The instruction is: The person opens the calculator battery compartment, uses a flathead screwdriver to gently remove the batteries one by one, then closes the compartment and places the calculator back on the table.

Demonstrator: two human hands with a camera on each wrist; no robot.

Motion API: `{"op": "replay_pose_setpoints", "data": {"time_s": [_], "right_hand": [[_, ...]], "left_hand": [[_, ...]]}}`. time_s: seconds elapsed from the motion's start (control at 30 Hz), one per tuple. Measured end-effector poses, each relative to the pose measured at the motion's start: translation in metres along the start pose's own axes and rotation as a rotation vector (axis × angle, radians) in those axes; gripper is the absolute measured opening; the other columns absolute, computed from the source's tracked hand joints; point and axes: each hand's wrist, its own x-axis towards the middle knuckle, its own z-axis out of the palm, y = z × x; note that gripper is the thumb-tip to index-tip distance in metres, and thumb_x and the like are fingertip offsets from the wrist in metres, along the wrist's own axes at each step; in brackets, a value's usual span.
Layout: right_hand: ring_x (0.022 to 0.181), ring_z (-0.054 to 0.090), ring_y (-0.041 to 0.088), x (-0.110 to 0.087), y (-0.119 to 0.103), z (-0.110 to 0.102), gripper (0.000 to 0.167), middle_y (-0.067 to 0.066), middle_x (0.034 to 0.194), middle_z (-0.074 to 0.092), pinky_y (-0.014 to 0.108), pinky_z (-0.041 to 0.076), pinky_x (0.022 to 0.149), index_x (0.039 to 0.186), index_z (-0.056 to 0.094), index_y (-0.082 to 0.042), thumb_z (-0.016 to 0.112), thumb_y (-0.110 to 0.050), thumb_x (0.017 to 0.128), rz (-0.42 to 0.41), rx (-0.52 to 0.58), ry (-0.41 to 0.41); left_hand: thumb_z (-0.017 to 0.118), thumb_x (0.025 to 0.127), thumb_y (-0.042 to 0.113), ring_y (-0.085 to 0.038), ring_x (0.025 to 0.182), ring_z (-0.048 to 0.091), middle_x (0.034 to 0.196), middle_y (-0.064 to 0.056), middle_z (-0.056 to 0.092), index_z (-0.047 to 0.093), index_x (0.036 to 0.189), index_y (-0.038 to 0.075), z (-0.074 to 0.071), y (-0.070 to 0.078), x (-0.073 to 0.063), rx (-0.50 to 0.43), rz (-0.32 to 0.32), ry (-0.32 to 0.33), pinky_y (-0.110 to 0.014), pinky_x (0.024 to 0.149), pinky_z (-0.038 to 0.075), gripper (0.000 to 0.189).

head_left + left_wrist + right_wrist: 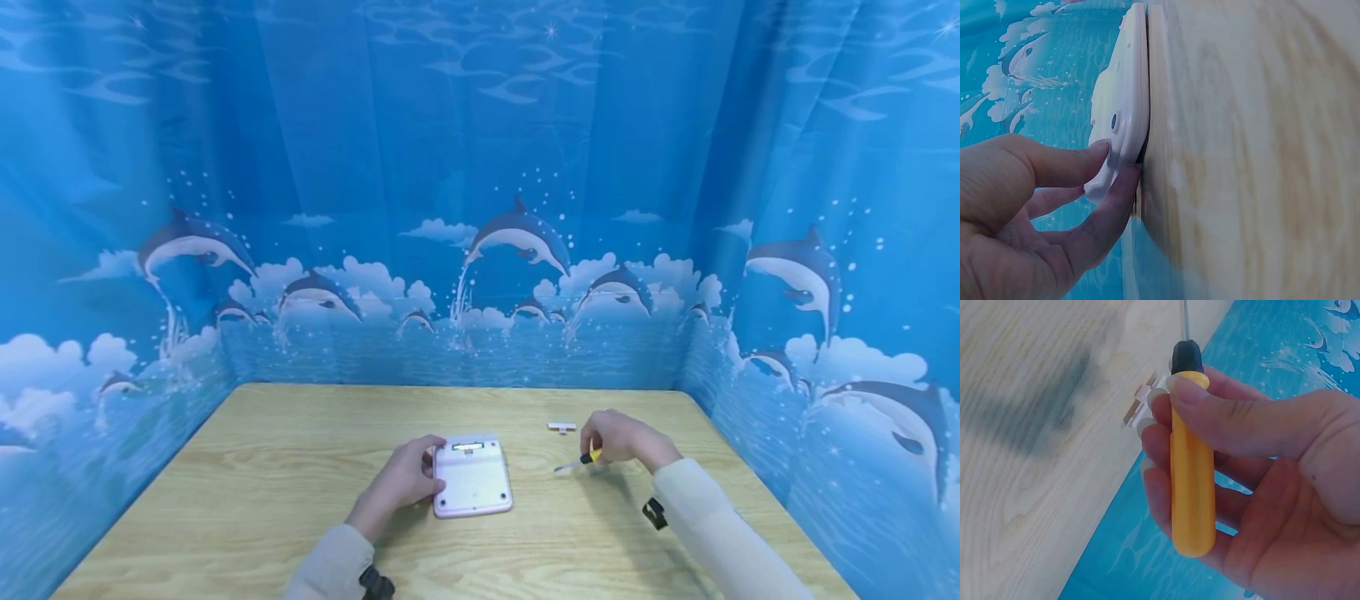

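Observation:
A pale pink-white calculator (474, 479) lies back side up on the table, with dark round feet at its corners. Near its far edge the battery slot (468, 447) is uncovered and shows a bright yellowish strip. My left hand (405, 475) pinches the calculator's left edge; in the left wrist view its thumb (1079, 164) lies on the back and a finger reaches under the rim. To the right, my right hand (618, 437) grips a screwdriver (1192, 469) by its yellow handle. The screwdriver's shaft points left toward the calculator, apart from it.
A small white battery cover (562, 427) lies on the wooden table (315, 442), beyond the screwdriver and close to my right hand. Blue dolphin-print curtains (480, 167) enclose the table at the back and both sides.

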Motion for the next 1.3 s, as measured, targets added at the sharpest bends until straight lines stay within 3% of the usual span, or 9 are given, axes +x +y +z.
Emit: {"op": "replay_pose_setpoints", "data": {"time_s": [0.3, 0.6, 1.1, 1.3], "right_hand": [[0.095, 0.065, 0.021, 0.003, -0.007, -0.002, 0.028, 0.004, 0.098, 0.072, 0.043, 0.058, 0.085, 0.093, 0.081, -0.017, 0.079, 0.009, 0.081, -0.020, 0.015, -0.022], [0.092, 0.066, 0.016, 0.008, -0.015, 0.000, 0.029, 0.000, 0.095, 0.075, 0.041, 0.060, 0.086, 0.096, 0.082, -0.014, 0.078, 0.010, 0.081, -0.039, 0.033, -0.008], [0.085, 0.064, 0.015, 0.013, -0.033, -0.002, 0.031, 0.001, 0.094, 0.077, 0.033, 0.057, 0.075, 0.097, 0.083, -0.011, 0.074, 0.014, 0.082, -0.158, 0.011, 0.012], [0.089, 0.068, 0.016, 0.017, -0.036, -0.002, 0.030, 0.004, 0.102, 0.079, 0.036, 0.060, 0.080, 0.099, 0.083, -0.009, 0.073, 0.013, 0.082, -0.206, -0.012, 0.020]], "left_hand": [[0.083, 0.082, 0.005, -0.017, 0.081, 0.058, 0.107, -0.010, 0.066, 0.058, 0.143, 0.010, 0.000, -0.001, -0.001, -0.009, 0.008, -0.012, -0.031, 0.071, 0.054, 0.067], [0.083, 0.081, 0.005, -0.017, 0.081, 0.058, 0.105, -0.009, 0.066, 0.058, 0.143, 0.010, 0.000, -0.001, 0.000, -0.006, 0.008, -0.019, -0.031, 0.071, 0.054, 0.068], [0.084, 0.079, 0.005, -0.016, 0.081, 0.058, 0.103, -0.009, 0.067, 0.059, 0.142, 0.009, -0.001, 0.000, 0.001, 0.011, 0.012, -0.007, -0.032, 0.073, 0.054, 0.068], [0.084, 0.079, 0.005, -0.016, 0.081, 0.059, 0.104, -0.009, 0.067, 0.058, 0.142, 0.009, -0.002, -0.001, 0.001, 0.020, 0.015, -0.006, -0.033, 0.074, 0.055, 0.068]]}}
